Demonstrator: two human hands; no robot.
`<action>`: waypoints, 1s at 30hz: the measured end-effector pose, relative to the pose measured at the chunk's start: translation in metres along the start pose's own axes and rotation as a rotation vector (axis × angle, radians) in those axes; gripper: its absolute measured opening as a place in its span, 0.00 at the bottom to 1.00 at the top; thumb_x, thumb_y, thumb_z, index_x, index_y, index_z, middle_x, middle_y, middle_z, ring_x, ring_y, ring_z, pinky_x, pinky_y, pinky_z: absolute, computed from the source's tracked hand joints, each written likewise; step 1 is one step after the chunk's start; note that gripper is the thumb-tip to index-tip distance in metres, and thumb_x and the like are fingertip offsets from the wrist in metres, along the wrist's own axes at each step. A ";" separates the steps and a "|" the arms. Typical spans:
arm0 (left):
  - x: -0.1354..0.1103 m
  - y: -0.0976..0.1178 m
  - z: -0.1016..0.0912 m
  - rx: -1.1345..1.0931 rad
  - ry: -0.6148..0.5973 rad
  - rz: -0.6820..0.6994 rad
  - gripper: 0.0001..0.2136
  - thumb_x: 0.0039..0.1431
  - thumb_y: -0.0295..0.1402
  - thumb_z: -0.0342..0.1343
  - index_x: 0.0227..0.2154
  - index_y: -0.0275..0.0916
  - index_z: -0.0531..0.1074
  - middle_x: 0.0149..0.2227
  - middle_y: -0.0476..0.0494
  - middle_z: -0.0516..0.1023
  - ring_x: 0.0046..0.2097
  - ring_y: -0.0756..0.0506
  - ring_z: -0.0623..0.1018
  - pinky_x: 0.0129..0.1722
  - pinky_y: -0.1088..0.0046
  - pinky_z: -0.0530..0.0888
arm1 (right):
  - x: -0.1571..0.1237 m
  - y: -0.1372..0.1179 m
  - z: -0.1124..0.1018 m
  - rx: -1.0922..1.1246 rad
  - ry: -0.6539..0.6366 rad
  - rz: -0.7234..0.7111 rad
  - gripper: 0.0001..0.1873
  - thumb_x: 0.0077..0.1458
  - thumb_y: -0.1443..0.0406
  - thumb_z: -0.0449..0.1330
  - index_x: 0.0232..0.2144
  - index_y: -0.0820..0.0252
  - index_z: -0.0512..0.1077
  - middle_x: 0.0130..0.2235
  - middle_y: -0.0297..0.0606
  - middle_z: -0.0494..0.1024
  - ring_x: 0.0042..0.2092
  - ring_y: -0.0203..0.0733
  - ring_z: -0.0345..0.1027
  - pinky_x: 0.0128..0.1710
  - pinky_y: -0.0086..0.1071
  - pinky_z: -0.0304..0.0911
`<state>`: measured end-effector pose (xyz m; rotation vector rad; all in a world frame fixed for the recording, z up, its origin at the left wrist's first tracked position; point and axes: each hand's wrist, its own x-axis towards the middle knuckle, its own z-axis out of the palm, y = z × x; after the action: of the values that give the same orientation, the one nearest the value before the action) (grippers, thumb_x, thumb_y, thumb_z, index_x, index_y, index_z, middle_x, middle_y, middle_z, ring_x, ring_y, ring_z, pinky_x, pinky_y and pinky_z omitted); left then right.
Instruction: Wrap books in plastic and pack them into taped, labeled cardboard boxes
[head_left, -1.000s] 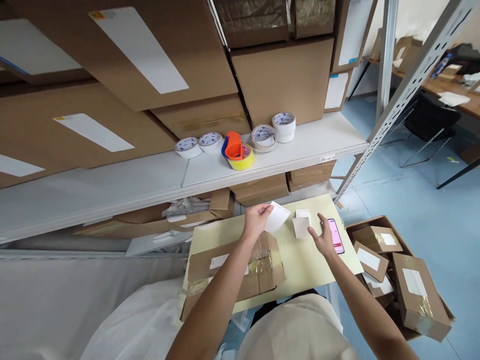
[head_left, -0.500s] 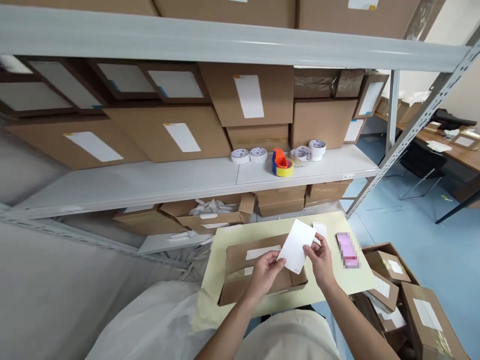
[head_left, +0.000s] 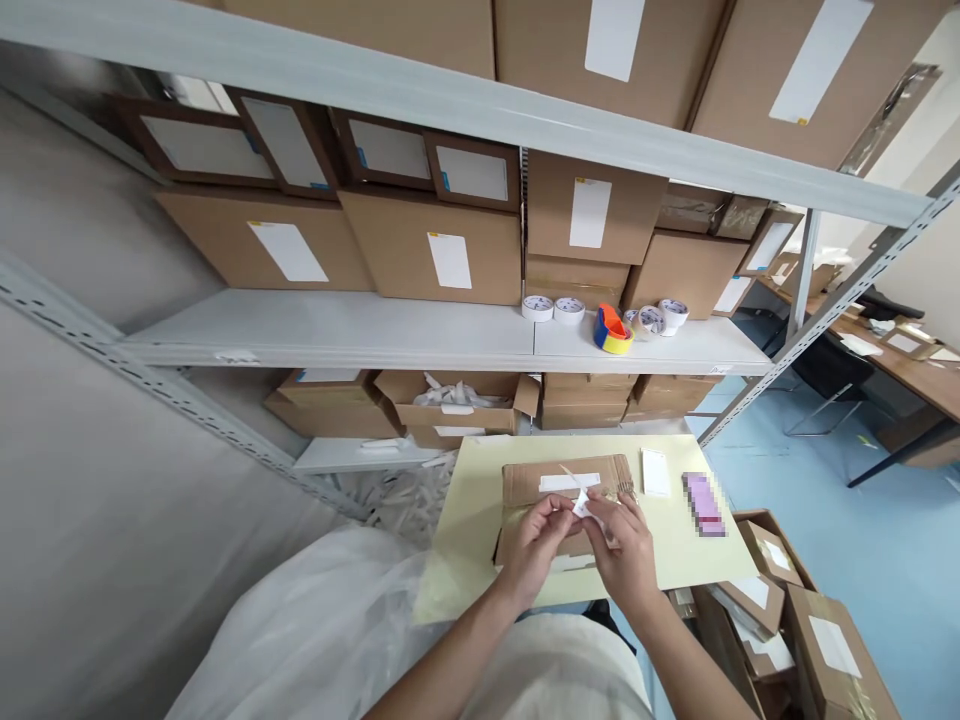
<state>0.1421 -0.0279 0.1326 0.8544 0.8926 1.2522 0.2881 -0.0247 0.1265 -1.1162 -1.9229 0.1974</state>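
My left hand (head_left: 536, 535) and my right hand (head_left: 624, 545) meet over a flat cardboard box (head_left: 525, 485) on the pale yellow table (head_left: 465, 560). Both pinch a small white label (head_left: 582, 503) between their fingertips, just above the box's top. A white strip is stuck on the box near its far edge. A stack of white labels (head_left: 655, 472) lies on the table to the right, and a blurred pink phone (head_left: 703, 503) lies beside it.
Grey shelving (head_left: 337, 345) stands behind the table, loaded with labelled cardboard boxes. Tape rolls (head_left: 553, 307) and an orange tape dispenser (head_left: 613, 331) sit on the shelf. An open carton of small parcels (head_left: 795, 620) stands on the blue floor at right. White plastic (head_left: 315, 640) lies at left.
My left hand brought the white label from the table's far side toward me. My right hand joined it. Both now pinch the label lower, over the box. The camera tilted up.
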 end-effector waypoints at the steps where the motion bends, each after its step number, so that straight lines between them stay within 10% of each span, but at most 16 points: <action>1: -0.002 0.000 -0.002 -0.036 -0.004 -0.004 0.19 0.49 0.52 0.63 0.30 0.40 0.72 0.33 0.47 0.79 0.37 0.46 0.79 0.48 0.64 0.75 | 0.000 -0.003 -0.001 -0.013 0.004 -0.007 0.11 0.62 0.67 0.55 0.42 0.51 0.75 0.44 0.41 0.83 0.46 0.46 0.78 0.53 0.46 0.64; 16: -0.015 0.011 -0.011 0.032 -0.023 -0.018 0.20 0.47 0.51 0.64 0.26 0.38 0.70 0.28 0.50 0.74 0.34 0.48 0.76 0.42 0.69 0.76 | -0.005 -0.029 0.000 -0.140 0.039 -0.064 0.10 0.64 0.67 0.54 0.40 0.54 0.75 0.38 0.40 0.84 0.42 0.44 0.80 0.51 0.43 0.65; 30: -0.023 0.007 -0.015 0.358 -0.160 0.296 0.16 0.61 0.47 0.50 0.25 0.40 0.64 0.26 0.50 0.66 0.30 0.49 0.66 0.33 0.74 0.67 | -0.002 -0.047 -0.016 0.159 -0.093 0.116 0.08 0.60 0.60 0.59 0.37 0.54 0.78 0.39 0.41 0.84 0.43 0.47 0.79 0.42 0.38 0.74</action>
<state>0.1234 -0.0487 0.1350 1.3931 0.8965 1.2713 0.2716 -0.0579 0.1592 -1.1291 -1.8876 0.4657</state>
